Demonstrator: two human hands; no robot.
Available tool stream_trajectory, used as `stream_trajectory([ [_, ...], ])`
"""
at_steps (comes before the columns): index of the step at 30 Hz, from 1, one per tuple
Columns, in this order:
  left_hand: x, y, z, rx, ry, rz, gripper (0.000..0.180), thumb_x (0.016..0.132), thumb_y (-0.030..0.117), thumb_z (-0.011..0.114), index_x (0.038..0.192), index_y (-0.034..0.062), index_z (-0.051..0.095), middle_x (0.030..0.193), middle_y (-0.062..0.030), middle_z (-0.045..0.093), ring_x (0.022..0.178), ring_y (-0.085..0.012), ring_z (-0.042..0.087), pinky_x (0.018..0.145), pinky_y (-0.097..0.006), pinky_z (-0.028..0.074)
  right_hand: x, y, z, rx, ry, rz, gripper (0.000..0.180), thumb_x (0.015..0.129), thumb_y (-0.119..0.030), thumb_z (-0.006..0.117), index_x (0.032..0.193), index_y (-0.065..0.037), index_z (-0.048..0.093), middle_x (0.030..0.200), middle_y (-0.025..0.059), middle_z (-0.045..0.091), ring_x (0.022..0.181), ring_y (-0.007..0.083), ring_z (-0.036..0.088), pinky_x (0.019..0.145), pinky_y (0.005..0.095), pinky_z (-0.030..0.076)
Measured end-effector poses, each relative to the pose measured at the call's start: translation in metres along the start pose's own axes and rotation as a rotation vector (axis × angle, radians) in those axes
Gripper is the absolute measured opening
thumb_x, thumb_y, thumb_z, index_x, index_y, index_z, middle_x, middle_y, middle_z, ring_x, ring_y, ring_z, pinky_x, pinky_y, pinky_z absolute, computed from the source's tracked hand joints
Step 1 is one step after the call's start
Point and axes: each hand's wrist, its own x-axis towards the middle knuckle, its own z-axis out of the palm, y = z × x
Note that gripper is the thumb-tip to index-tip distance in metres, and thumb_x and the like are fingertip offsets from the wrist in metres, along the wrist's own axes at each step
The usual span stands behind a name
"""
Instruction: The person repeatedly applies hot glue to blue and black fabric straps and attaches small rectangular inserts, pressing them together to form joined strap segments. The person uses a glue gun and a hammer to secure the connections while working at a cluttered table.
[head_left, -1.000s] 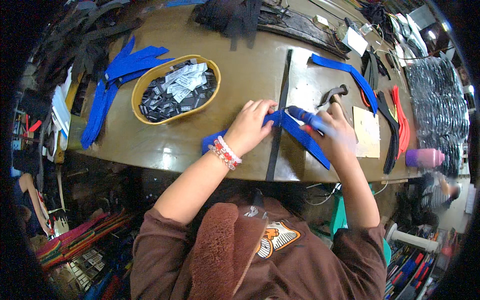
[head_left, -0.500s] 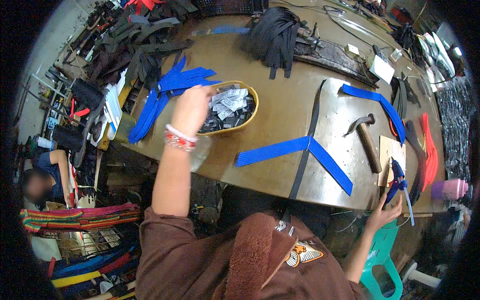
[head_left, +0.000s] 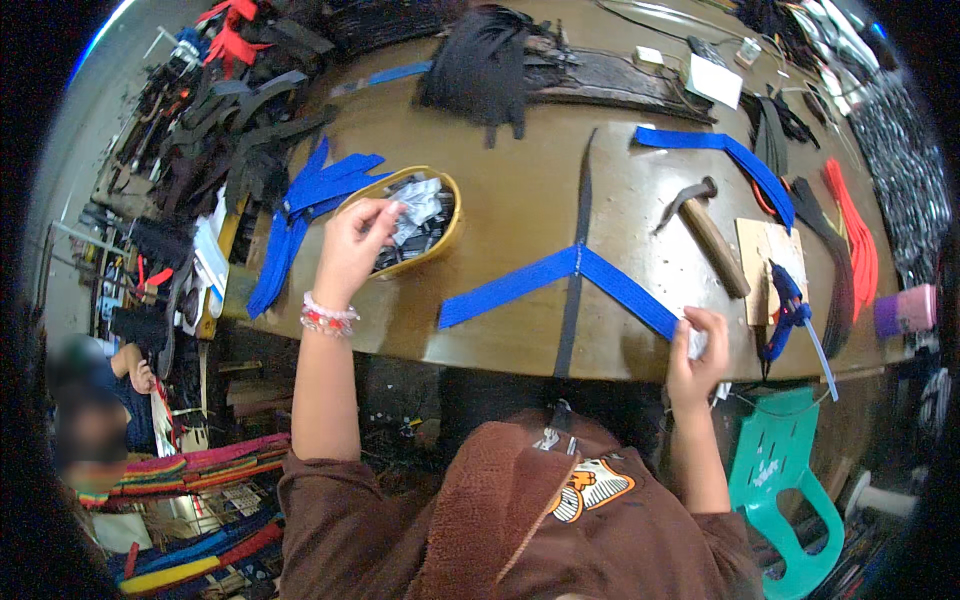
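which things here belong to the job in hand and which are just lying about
Likely job: bent blue strap, right hand by its end; black strip beneath; yellow basin of tags, left hand over it; glue gun.

Apparently lying about: hammer; red strips; pink-purple bottle.

Brown worktable (head_left: 520, 190) and its load

From my remote seat, I make out a glossy top across the middle of the frame, its near edge curving below centre. At centre I see a blue webbing strap (head_left: 570, 264) bent in an inverted V, lying over a dark strip (head_left: 585, 195). Left of that sits an oval yellow tub (head_left: 456, 222), with a fan of blue straps (head_left: 279, 242) farther left. Right of centre I count a wooden-handled hammer (head_left: 716, 248), a tan board (head_left: 755, 255) and, above them, a second bent strap (head_left: 735, 148), also blue. At the far right I find red straps (head_left: 862, 240) beside dark straps (head_left: 833, 245).
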Motion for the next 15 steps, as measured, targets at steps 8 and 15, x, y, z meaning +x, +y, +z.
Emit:
stream_trajectory([
  [8,0.008,0.051,0.072,0.354,0.138,0.341,0.015,0.082,0.009,0.065,0.096,0.0024,0.064,0.087,-0.0109,0.065,0.073,-0.0215,0.063,0.065,-0.03,0.05,0.013,0.002,0.039,0.155,-0.176,0.222,0.007,0.082,-0.004,0.063,0.088,-0.002,0.064,0.079,0.009,0.059,0.066,0.0176,0.056,0.062,0.0287,0.046],
  [15,0.005,0.029,0.124,0.9,-0.136,0.718,0.005,0.077,0.007,0.054,0.082,0.0042,0.055,0.088,-0.0127,0.058,0.086,-0.0301,0.057,0.074,-0.039,0.049,0.009,0.008,0.04,0.153,-0.236,0.213,0.006,0.083,-0.007,0.062,0.087,-0.003,0.064,0.08,0.0099,0.06,0.068,0.0202,0.058,0.063,0.0294,0.046],
])
